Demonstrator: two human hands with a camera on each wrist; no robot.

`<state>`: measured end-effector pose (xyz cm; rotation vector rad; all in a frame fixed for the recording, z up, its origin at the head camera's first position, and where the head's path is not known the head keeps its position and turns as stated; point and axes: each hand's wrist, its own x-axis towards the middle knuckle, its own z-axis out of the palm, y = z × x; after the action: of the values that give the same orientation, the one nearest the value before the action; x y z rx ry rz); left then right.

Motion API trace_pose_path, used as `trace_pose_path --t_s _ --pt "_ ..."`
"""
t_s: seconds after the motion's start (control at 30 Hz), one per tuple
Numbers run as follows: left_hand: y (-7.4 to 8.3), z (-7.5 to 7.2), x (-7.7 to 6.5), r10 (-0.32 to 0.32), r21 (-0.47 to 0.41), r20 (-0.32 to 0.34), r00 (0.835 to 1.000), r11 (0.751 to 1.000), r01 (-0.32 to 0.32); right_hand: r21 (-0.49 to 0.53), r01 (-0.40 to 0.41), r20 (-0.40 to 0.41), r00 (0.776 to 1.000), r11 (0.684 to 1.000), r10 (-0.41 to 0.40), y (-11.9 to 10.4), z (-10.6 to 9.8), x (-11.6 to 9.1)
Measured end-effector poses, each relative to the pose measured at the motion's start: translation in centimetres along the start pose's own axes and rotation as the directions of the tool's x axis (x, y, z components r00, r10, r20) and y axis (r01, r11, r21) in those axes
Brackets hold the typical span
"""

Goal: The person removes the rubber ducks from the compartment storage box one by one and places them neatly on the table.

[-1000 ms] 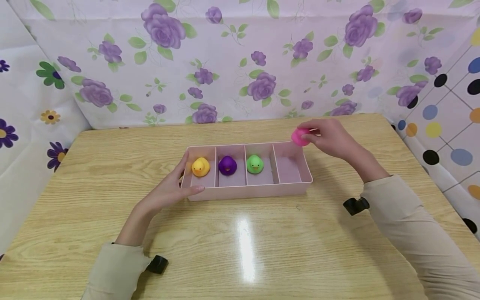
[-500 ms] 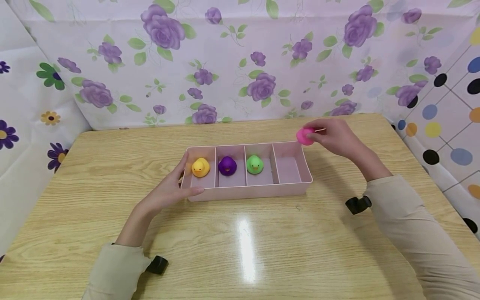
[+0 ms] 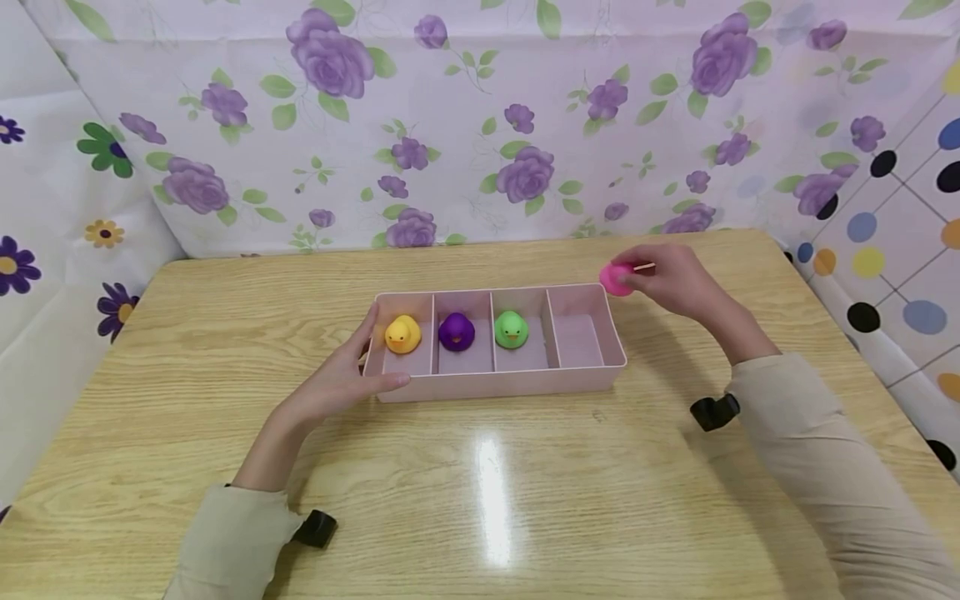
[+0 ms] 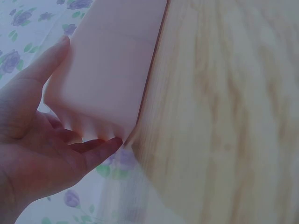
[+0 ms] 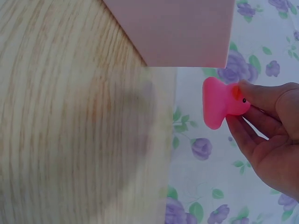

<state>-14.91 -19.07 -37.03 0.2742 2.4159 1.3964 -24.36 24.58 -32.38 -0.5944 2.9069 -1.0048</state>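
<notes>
While left hand (image 3: 339,377) grips oblong pink plastic box (image 3: 498,384), pink rubbery duck (image 5: 215,103) in right hand (image 3: 672,281) could fall if pinch slips

Head view bright, evenly lit, mostly crisp; 1 long white glare streak (image 3: 493,500) on the table (image 3: 187,400), soft shadow below the right sleeve (image 3: 802,408). Pink duck (image 3: 615,280) saturated, detail lost there. Both wrist views dimmer, hazy, bluish. Left wrist: left hand (image 4: 46,135) shaded, box (image 4: 105,65) side flat, wood grain smeared. Right wrist: broad fuzzy shadow on wood, low contrast.
</notes>
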Motion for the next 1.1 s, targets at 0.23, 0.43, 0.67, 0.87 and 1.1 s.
trace_pose_path --t_s 0.23,0.43,0.67,0.87,1.1 --pt "0.0 -0.1 0.0 0.001 -0.002 -0.004 1.0 1.0 -0.001 0.009 -0.041 0.012 0.999 0.999 0.041 0.9 0.3 0.2" --pt "0.2 -0.1 -0.1 0.005 -0.009 -0.004 1.0 1.0 -0.005 0.053 -0.083 0.02 0.996 0.995 0.082 1.9 0.6 0.2" --pt "0.1 -0.1 -0.1 0.016 -0.01 -0.002 1.0 1.0 -0.016 0.098 -0.146 0.05 0.989 0.985 0.141 3.0 1.2 0.3" --pt "0.0 0.0 -0.1 0.021 -0.03 -0.001 1.0 0.999 -0.021 0.096 -0.163 0.069 0.985 0.982 0.157 4.0 1.5 0.4" --pt "-0.1 0.0 0.0 0.016 -0.036 -0.003 1.0 0.999 -0.016 0.118 -0.176 0.076 0.983 0.977 0.167 4.7 1.8 0.2"
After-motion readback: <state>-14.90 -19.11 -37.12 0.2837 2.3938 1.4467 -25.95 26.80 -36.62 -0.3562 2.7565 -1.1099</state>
